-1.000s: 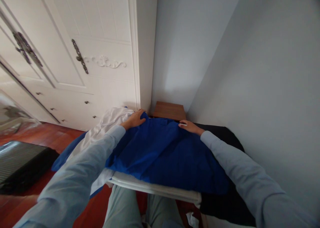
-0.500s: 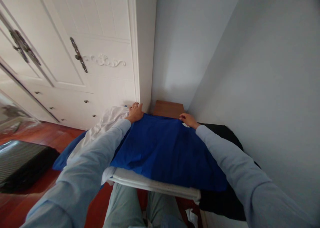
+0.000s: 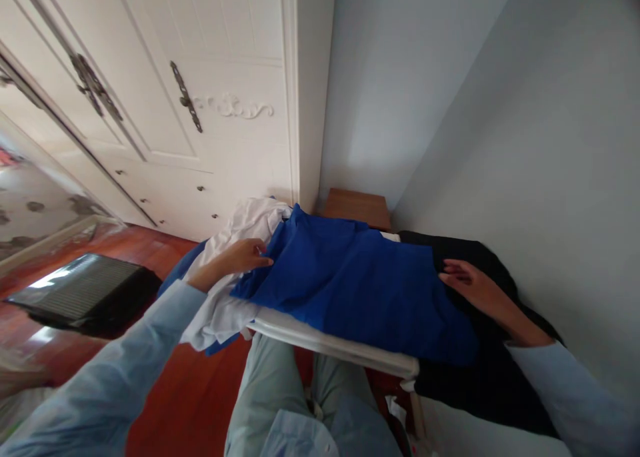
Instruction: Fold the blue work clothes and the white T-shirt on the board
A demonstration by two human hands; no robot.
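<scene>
Head view: white wardrobe (image 3: 165,77) fills the far left, grey wall (image 3: 525,143) the right. White-edged worktop (image 3: 340,347) sits between them, over the person's knees. Blue cloth (image 3: 360,283) lies spread across the worktop, its near edge over the front rim. Black cloth (image 3: 480,370) lies under it at the right edge; white cloth (image 3: 235,243) is bunched at the left edge and hangs off. Black case (image 3: 85,293) is on the floor, well left. Small wooden stand (image 3: 357,207) is at the far corner.

Left hand (image 3: 240,257): fingers bent, tips at the blue cloth's left edge; grip unclear. Right hand (image 3: 470,283): flat and open on the black cloth, just beside the blue.

Risk, judged: the overhanging white cloth could slide to the floor if nudged; dragging the blue one-handed would bunch it.
</scene>
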